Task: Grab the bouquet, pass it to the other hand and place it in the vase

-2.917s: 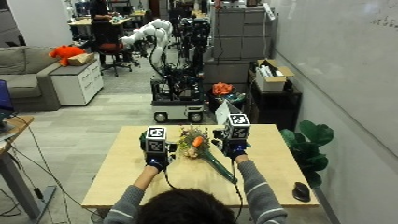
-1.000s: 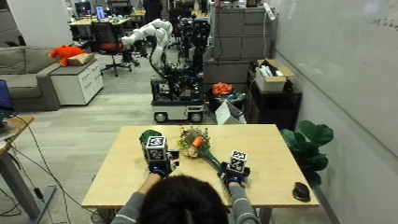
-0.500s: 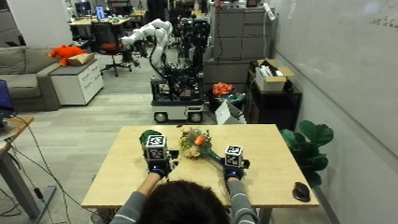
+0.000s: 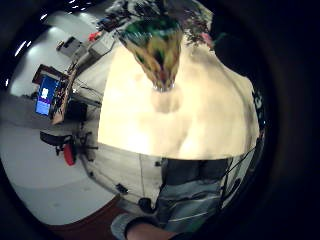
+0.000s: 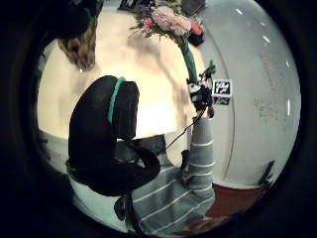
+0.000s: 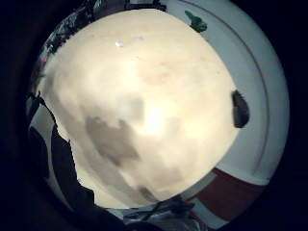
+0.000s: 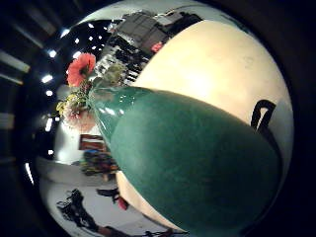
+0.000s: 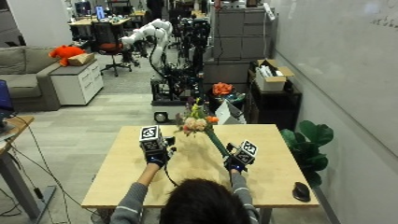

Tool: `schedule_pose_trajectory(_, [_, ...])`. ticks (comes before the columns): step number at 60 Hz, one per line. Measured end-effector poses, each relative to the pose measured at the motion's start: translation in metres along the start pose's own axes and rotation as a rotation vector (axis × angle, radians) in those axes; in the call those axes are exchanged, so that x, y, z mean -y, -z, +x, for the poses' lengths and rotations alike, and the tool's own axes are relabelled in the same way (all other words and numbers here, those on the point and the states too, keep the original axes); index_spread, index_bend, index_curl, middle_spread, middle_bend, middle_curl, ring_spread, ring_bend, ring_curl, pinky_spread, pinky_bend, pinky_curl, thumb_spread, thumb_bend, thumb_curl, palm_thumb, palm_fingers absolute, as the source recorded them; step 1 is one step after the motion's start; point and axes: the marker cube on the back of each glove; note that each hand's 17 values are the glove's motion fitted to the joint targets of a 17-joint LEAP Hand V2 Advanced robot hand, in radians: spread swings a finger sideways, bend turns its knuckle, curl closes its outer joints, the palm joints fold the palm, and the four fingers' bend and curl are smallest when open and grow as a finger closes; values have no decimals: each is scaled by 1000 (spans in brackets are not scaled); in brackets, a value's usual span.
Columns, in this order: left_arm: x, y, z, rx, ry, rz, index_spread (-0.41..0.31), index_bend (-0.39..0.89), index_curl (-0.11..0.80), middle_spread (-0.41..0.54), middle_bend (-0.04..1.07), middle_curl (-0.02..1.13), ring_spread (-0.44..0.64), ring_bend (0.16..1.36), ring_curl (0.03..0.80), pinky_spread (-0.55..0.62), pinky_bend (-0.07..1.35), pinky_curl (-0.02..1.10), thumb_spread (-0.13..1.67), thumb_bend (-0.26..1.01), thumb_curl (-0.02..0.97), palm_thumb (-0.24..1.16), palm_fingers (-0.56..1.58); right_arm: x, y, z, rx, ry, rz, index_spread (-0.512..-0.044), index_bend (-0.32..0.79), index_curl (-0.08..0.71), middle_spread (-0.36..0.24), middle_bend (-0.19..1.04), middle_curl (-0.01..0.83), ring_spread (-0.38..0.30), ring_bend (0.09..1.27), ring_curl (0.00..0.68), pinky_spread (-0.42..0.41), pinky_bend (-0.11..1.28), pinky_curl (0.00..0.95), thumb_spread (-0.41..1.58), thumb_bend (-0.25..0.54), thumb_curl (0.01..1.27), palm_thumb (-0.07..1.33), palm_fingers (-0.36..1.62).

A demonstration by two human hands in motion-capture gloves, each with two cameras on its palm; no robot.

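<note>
Scene: a person sits at a light wooden table [image 8: 124, 182] with both gloved hands raised over it.
Right hand: the right hand [image 8: 236, 162] is over the middle-right of the table, its fingers closed round the green wrapped stem of the bouquet [image 8: 200, 126]; in the left thumb side palm view the same hand [image 5: 200, 95] shows at the stem's lower end.
Bouquet: held off the table, tilted, with the stem running from the right hand up and toward the person's left. Its flower head, with pink, orange and yellow blooms, sits above the far middle of the table. In the right thumb side palm view the green wrap [image 7: 197, 163] fills most of the frame, close to that palm.
Left hand: the left hand [image 8: 155, 156] hovers over the middle-left of the table, apart from the bouquet. The left thumb side palm view shows its thumb and a finger [image 5: 106, 134] loosely curled, with nothing between them.
Vase: a mottled green and yellow vase [image 4: 156, 47] stands on the table just beyond the left hand; in the outside view the hand hides it.
Other items: a black computer mouse [image 8: 301, 191] lies near the right front corner of the table.
Writing: no label or lettering can be read.
</note>
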Motion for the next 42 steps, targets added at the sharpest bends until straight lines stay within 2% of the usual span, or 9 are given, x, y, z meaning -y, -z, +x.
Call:
schedule_pose_trajectory(6, [13, 23, 6, -81, 27, 57, -138, 216, 448, -30, 181, 369, 49, 273, 334, 53, 167, 345, 1232, -11, 295, 309, 681, -5, 10, -21, 228, -39, -74, -204, 659, 590, -149, 867, 677, -185, 1009, 615, -215, 775, 568, 1028, 58, 432, 1019, 1429])
schedule_pose_trajectory(11, [15, 43, 24, -216, 38, 99, -134, 200, 450, -41, 182, 375, 42, 264, 335, 45, 172, 345, 1227, -17, 296, 309, 703, 2, 15, -70, 723, 140, -182, -198, 689, 604, -144, 888, 682, -184, 1031, 620, -206, 786, 579, 1006, 50, 470, 1043, 1410])
schedule_pose_trajectory(13, [19, 47, 31, -286, 39, 122, -133, 194, 450, -43, 177, 375, 37, 265, 336, 39, 172, 346, 1219, -23, 295, 298, 709, 5, 17, -80, 809, 143, -187, -197, 696, 608, -141, 895, 683, -183, 1038, 621, -204, 790, 583, 996, 45, 484, 1047, 1404])
schedule_pose_trajectory(17, [26, 53, 49, -434, 38, 168, -123, 170, 443, -41, 168, 376, 34, 273, 341, 31, 183, 351, 1195, -26, 296, 283, 700, 6, 8, -79, 665, -118, -212, -194, 707, 613, -137, 907, 684, -179, 1049, 623, -201, 798, 588, 987, 38, 512, 1060, 1394])
schedule_pose_trajectory(19, [30, 56, 59, -500, 41, 184, -115, 171, 441, -31, 157, 374, 36, 280, 345, 29, 191, 357, 1183, -26, 297, 278, 688, -2, 12, -89, 702, -169, -248, -193, 711, 615, -135, 911, 684, -177, 1054, 623, -200, 801, 591, 980, 33, 525, 1063, 1391])
schedule_pose_trajectory(23, [41, 61, 80, -616, 44, 226, -91, 187, 447, 41, 93, 346, 72, 301, 360, 35, 229, 380, 1158, -21, 303, 286, 572, -19, 22, -119, 874, -71, -234, -190, 723, 618, -133, 917, 684, -175, 1059, 623, -198, 804, 595, 970, 26, 551, 1075, 1387])
schedule_pose_trajectory(30, [60, 62, 118, -785, 33, 247, -30, 147, 433, 124, 125, 309, 130, 332, 363, 66, 246, 392, 1105, -21, 318, 310, 429, -28, -3, -139, 806, -125, -177, -188, 739, 622, -129, 927, 681, -172, 1064, 621, -196, 805, 599, 957, 14, 595, 1085, 1385])
schedule_pose_trajectory(33, [66, 63, 134, -830, 23, 251, -10, 123, 416, 139, 145, 306, 141, 355, 364, 72, 264, 396, 1081, -24, 324, 317, 409, -38, -9, -148, 793, -166, -197, -187, 743, 622, -128, 930, 680, -172, 1067, 620, -195, 806, 601, 950, 6, 612, 1084, 1383])
schedule_pose_trajectory(42, [82, 64, 169, -907, -15, 234, 33, 42, 326, 108, 212, 329, 97, 491, 379, 50, 331, 403, 1010, -28, 336, 331, 468, -62, -19, -173, 833, -53, -198, -185, 752, 623, -126, 937, 675, -170, 1072, 618, -195, 808, 604, 949, -8, 656, 1078, 1380])
